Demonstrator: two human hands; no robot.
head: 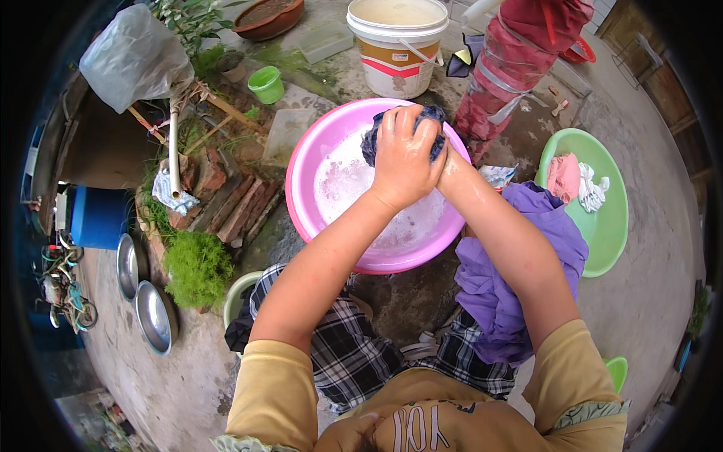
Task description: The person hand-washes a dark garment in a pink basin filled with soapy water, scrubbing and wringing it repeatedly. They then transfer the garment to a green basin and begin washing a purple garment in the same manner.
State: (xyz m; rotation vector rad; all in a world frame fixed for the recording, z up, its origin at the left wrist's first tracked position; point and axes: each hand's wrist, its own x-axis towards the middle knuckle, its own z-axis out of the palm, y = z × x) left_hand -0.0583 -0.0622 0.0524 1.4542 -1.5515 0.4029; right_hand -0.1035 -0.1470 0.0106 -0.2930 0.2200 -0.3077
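Observation:
My left hand [405, 155] presses over a bunched dark navy cloth [370, 141], its wet fingers spread across the top. Close against it, my right hand [447, 161] grips the same cloth from the right side, mostly hidden behind the left. Both hands are above a pink plastic basin [390, 263] of sudsy water [344, 181]. A purple cloth [491, 277] lies in folds under my right forearm, over my right knee. To the right, a light green basin [610, 237] holds a pink cloth [563, 176] and a white cloth [592, 189].
Beyond the pink basin stands a white bucket [395, 73], beside a red-wrapped post [497, 73]. Stacked bricks [226, 195], a bushy green plant [197, 270] and two metal bowls [153, 316] are at left. A pale green container [234, 299] with dark cloth sits by my left knee.

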